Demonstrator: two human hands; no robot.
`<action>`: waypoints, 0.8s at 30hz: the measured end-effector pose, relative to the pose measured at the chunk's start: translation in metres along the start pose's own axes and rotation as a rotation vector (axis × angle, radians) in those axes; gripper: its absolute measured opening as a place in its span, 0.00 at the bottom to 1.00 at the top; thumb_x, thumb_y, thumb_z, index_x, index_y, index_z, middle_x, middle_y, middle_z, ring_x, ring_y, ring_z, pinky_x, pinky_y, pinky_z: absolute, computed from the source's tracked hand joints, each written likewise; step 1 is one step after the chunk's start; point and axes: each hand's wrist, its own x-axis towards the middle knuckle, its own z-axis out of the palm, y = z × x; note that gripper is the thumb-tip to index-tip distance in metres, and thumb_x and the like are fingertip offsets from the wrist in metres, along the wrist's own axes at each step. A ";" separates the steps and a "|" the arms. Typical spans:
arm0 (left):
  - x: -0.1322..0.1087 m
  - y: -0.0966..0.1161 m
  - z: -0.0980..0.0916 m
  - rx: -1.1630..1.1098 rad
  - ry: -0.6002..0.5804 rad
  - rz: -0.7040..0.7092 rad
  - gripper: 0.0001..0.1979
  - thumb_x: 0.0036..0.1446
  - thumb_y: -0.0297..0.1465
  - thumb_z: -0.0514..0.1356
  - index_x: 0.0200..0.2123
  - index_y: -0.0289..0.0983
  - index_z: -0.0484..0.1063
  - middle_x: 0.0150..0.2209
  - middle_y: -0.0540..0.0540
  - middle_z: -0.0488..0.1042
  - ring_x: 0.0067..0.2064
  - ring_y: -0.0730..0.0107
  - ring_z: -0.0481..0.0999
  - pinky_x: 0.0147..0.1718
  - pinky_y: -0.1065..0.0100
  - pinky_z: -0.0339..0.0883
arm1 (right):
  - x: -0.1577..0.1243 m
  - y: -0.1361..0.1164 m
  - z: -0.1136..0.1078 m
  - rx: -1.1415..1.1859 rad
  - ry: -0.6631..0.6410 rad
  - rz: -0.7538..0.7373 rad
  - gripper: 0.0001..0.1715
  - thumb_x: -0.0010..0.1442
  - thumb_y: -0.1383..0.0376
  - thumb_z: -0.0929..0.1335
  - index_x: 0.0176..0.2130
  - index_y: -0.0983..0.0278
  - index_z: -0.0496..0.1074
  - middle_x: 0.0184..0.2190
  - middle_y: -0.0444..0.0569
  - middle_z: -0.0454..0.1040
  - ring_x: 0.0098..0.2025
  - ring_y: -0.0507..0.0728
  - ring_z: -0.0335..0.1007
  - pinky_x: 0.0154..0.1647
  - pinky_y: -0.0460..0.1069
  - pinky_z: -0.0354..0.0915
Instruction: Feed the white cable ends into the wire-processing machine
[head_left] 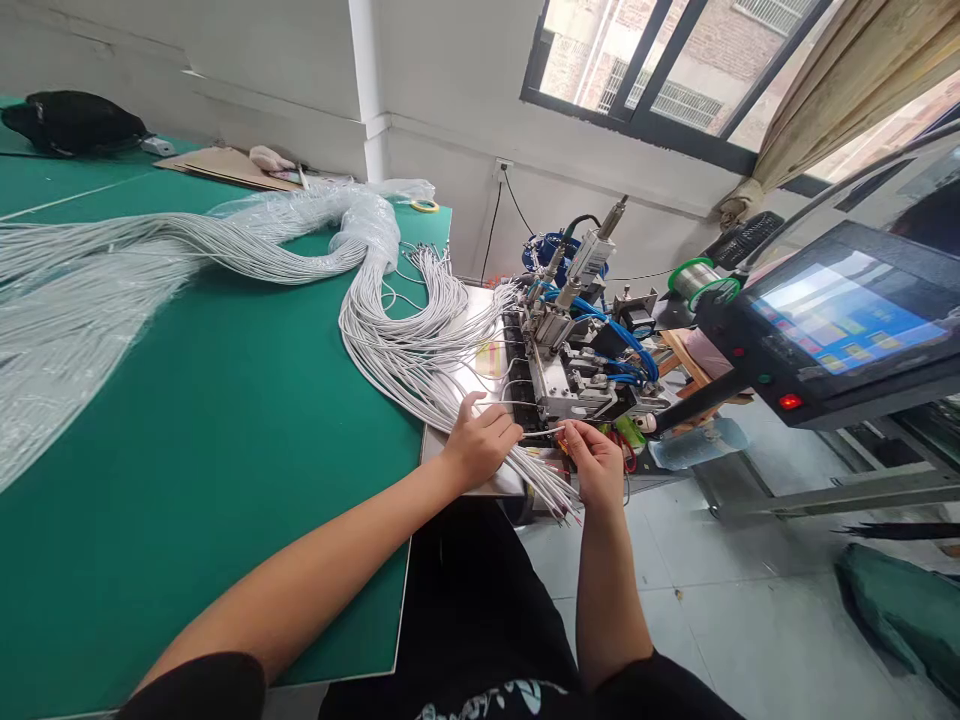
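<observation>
My left hand is closed in a pinch on a thin white wire at the front edge of a metal plate. My right hand pinches the other end of the same wire just in front of a small machine with blue hoses. A fan of loose white wire ends hangs below both hands. A long bundle of white wires runs from the plate back across the green table.
A touchscreen control box on an arm stands at the right, with a red lit button. A solder spool sits behind the machine. A plastic-wrapped wire bundle lies at left; cardboard, a tape roll and a black bag lie at the far edge.
</observation>
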 end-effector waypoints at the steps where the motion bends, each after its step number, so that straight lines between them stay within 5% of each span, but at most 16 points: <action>1: 0.000 0.000 0.000 0.004 0.003 -0.001 0.13 0.65 0.26 0.52 0.27 0.37 0.67 0.24 0.52 0.69 0.36 0.70 0.70 0.54 0.56 0.50 | 0.000 0.001 -0.001 -0.009 -0.015 -0.002 0.18 0.56 0.53 0.71 0.38 0.64 0.78 0.31 0.49 0.78 0.35 0.56 0.72 0.37 0.49 0.66; 11: -0.002 -0.001 0.004 0.014 -0.064 0.020 0.12 0.62 0.23 0.50 0.27 0.37 0.65 0.26 0.51 0.69 0.36 0.68 0.68 0.54 0.55 0.50 | -0.001 -0.006 -0.013 -0.038 -0.188 0.025 0.18 0.57 0.53 0.69 0.38 0.64 0.78 0.30 0.49 0.77 0.34 0.57 0.73 0.36 0.49 0.67; 24: -0.001 -0.003 0.002 -0.008 -0.159 0.029 0.08 0.54 0.20 0.52 0.30 0.38 0.66 0.29 0.49 0.70 0.37 0.65 0.68 0.53 0.52 0.50 | 0.004 0.003 -0.018 -0.312 -0.122 -0.036 0.21 0.54 0.52 0.69 0.38 0.67 0.77 0.29 0.51 0.76 0.27 0.54 0.68 0.29 0.48 0.64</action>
